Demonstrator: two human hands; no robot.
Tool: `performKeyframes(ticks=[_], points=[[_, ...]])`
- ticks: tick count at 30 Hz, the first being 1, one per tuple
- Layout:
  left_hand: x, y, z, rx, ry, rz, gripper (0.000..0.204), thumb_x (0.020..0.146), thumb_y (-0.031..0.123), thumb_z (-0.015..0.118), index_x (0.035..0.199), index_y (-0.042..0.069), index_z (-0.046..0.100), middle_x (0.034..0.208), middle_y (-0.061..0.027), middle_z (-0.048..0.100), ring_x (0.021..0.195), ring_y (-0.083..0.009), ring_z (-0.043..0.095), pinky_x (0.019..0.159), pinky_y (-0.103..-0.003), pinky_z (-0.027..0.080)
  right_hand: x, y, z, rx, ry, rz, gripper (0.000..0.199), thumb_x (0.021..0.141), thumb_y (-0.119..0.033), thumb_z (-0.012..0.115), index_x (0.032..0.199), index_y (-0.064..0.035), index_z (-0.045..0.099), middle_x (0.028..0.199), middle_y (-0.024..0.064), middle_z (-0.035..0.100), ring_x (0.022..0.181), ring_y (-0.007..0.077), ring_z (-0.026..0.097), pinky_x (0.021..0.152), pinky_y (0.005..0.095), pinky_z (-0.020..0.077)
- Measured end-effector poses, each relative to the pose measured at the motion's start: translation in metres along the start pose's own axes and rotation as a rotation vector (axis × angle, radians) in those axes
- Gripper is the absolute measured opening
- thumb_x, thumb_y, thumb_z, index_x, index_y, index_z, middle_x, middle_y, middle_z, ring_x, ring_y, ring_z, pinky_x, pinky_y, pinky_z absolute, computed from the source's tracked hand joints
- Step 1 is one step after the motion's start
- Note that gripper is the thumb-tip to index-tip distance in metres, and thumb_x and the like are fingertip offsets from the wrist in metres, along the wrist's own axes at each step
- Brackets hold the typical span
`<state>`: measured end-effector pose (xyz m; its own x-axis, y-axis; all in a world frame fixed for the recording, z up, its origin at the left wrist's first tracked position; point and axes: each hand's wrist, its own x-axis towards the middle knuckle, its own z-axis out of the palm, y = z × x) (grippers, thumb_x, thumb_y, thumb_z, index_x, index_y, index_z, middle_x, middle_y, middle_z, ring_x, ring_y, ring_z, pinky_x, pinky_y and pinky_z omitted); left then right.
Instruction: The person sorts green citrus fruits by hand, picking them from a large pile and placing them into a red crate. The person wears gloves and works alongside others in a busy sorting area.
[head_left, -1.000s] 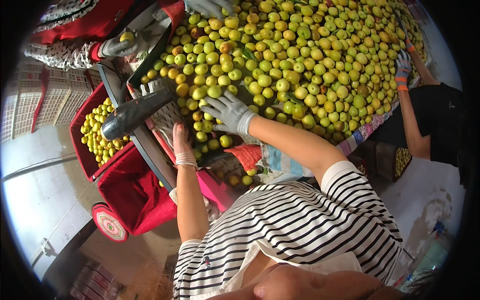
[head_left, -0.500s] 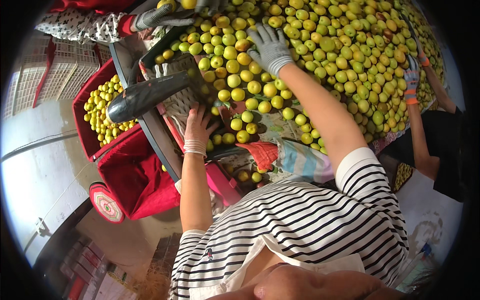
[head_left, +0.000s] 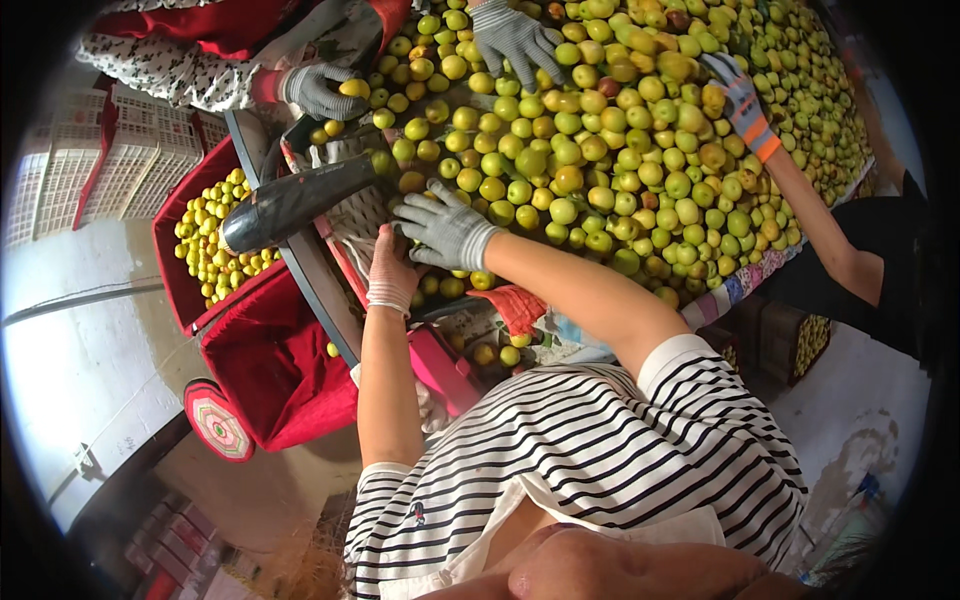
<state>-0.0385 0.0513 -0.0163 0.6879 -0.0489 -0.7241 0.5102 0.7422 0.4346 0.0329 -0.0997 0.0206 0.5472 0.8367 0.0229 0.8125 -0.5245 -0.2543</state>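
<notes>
My right hand [head_left: 447,232], in a grey knit glove, lies with its fingers spread at the near-left edge of a large heap of small round yellow-green fruits [head_left: 565,180]. Close beside it on the left is my left hand [head_left: 390,277], in a pale pinkish glove with a white cuff. Its fingers point away from me, stretched out and partly hidden by the right glove; no fruit shows in them. Just beyond both hands, a black tapered tube [head_left: 300,200] lies across a white woven strip [head_left: 350,225] at the table's left side.
A red cloth-lined bin [head_left: 170,250] holding fruit stands left of the table. One co-worker's grey-gloved hand [head_left: 325,92] holds a yellow fruit; another grey glove [head_left: 515,45] rests on the heap. An orange-cuffed glove [head_left: 745,110] reaches in from the right. A pink box [head_left: 440,370] sits near my waist.
My right hand has drawn back from the heap, left and toward me, beside my left hand. Fruit now covers more of the near surface. The co-workers' gloves have moved onto or over the fruit.
</notes>
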Motion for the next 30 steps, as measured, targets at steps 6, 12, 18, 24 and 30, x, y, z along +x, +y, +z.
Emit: performKeyframes(ticks=[6,12,18,24,30], points=[[0.032,-0.018,-0.063,-1.266,-0.644,-0.562,0.066,0.095,0.060,0.028,0.151,0.023,0.027,0.157,-0.0001,0.023,0.145,-0.0271,0.012,0.113,-0.047,0.009,-0.008,0.098,-0.053,-0.101,0.217,0.266,0.033,0.087,-0.019,0.055,0.119,-0.0101,0.060,0.126,0.0102,0.056,0.121,0.0273,0.050,0.107,0.0373,0.0382],[-0.006,0.003,0.007,0.130,-0.128,0.022,0.070,0.094,0.055,0.040,0.152,0.023,0.019,0.159,0.0014,0.015,0.141,-0.0305,0.022,0.108,-0.059,0.023,-0.031,0.120,-0.058,-0.188,0.064,0.407,0.049,0.089,-0.034,0.054,0.133,-0.0139,0.049,0.146,0.0082,0.035,0.136,0.0254,0.032,0.112,0.0425,0.0288],[-0.023,0.011,0.028,0.087,-0.027,0.006,0.070,0.093,0.059,0.038,0.152,0.024,0.022,0.158,0.0003,0.019,0.144,-0.0280,0.017,0.113,-0.052,0.009,-0.032,0.111,-0.053,-0.133,0.088,0.421,0.048,0.089,-0.032,0.055,0.133,-0.0142,0.048,0.146,0.0095,0.035,0.133,0.0268,0.036,0.110,0.0424,0.0308],[-0.008,-0.003,0.001,0.231,-0.023,0.237,0.068,0.090,0.045,0.058,0.147,0.017,0.035,0.152,-0.0048,0.031,0.139,-0.0259,0.027,0.113,-0.046,0.019,-0.067,0.079,-0.031,-0.299,0.210,0.070,0.034,0.086,-0.014,0.049,0.118,-0.0168,0.059,0.114,0.0039,0.056,0.111,0.0203,0.051,0.098,0.0376,0.0396],[-0.012,-0.004,0.006,0.301,-0.061,0.285,0.061,0.092,0.040,0.057,0.142,0.010,0.041,0.148,-0.0070,0.038,0.137,-0.0250,0.032,0.112,-0.041,0.022,-0.037,0.024,-0.049,-0.317,-0.256,0.221,0.028,0.086,-0.019,0.053,0.114,-0.0184,0.057,0.110,0.0039,0.055,0.103,0.0200,0.055,0.080,0.0375,0.0437]])
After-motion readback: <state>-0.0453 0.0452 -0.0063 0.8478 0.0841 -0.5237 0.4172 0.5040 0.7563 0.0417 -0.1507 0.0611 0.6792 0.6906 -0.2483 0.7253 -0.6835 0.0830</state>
